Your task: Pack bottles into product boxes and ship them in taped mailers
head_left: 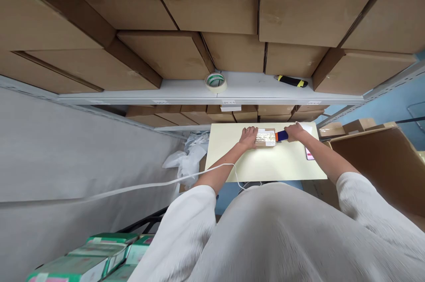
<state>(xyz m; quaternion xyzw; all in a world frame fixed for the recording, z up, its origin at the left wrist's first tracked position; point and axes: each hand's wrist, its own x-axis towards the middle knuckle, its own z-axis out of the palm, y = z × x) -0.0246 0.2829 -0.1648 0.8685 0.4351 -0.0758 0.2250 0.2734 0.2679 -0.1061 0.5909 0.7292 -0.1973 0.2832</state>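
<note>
A small brown cardboard box (265, 142) lies on the pale tabletop (245, 167), with shiny clear tape and white patches across its top. My left hand (249, 137) grips the box's left end, fingers curled over it. At the opposite end, my right hand (294, 132) is closed round a blue-and-orange tool (282, 136) that looks like a tape dispenser. Its orange edge meets the box's right side; my fingers hide the rest of it. A phone (309, 154) with a lit screen lies partly behind my right forearm.
Cardboard boxes (229, 52) fill the shelves ahead. On the shelf edge (186, 89) sit a tape roll (215, 82) and a black-and-yellow utility knife (292, 81). A white cable (149, 184) crosses my left arm. Plastic bags (189, 158) hang left; a large open carton (375, 153) stands right.
</note>
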